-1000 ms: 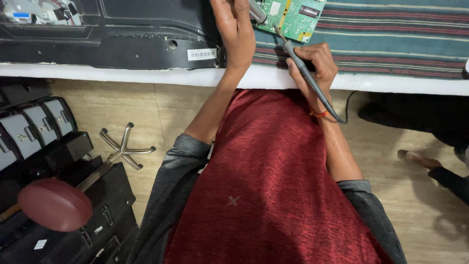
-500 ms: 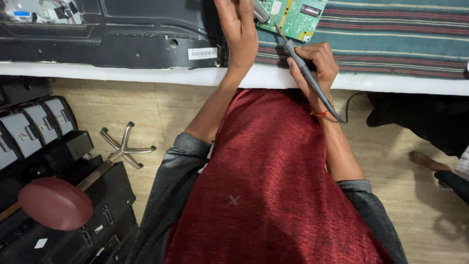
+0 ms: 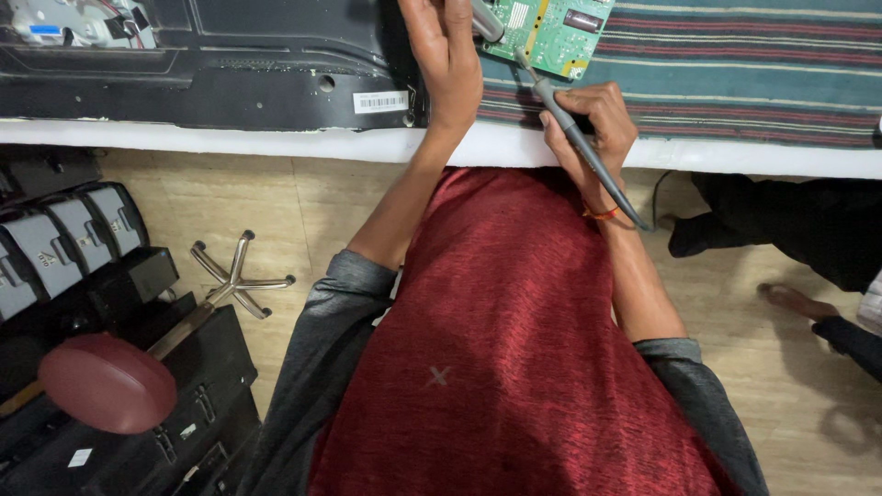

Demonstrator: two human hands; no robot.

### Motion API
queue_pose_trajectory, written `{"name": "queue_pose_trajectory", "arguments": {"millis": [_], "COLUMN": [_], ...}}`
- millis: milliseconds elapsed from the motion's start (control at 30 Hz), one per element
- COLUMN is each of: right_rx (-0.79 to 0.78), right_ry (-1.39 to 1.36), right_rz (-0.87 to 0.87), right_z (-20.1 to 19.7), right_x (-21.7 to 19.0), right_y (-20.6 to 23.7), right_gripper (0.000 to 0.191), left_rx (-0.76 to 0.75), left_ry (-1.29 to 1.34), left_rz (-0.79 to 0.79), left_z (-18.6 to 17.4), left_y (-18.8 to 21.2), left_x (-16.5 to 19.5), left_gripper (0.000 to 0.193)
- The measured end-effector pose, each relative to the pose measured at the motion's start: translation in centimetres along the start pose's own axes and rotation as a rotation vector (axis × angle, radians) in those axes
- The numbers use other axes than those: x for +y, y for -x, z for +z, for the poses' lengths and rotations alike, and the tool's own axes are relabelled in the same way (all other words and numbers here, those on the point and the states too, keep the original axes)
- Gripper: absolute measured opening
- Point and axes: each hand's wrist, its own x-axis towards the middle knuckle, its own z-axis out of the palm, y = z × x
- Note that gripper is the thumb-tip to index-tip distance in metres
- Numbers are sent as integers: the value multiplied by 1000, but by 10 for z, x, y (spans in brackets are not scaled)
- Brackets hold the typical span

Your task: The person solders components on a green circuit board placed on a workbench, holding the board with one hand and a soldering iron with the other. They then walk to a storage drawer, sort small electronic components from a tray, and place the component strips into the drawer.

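The right hand point(image 3: 588, 124) pinches a slim grey probe point(image 3: 574, 138) pen-fashion, its tip just ahead of the grip on the green circuit board point(image 3: 551, 32), a light, stiff, fragile thing on the bench best held by its edges, while the left hand point(image 3: 446, 55) closes on a second grey tool point(image 3: 485, 20).

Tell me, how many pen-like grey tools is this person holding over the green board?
2: one probe in the right hand, tip on the green board; another by the left hand, mostly cut off.
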Motion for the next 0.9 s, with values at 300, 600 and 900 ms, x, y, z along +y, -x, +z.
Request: {"name": "queue_pose_trajectory", "arguments": {"millis": [300,600,900], "right_rx": [-12,-11,-11], "right_ry": [-1,-5,-13], "right_rz": [5,13,4], "right_z": [2,2,3], "right_x": [-1,1,6], "right_y": [-2,-3,-2], "right_gripper": [21,21,20], "left_rx": [5,14,-5], "left_ry": [-23,-13,-30], "left_rz": [26,13,28], "left_z": [-4,-2,-2], "left_y": [-1,-1,-1], "left_x": [-2,-1,3], "left_gripper": [22,18,19]}}
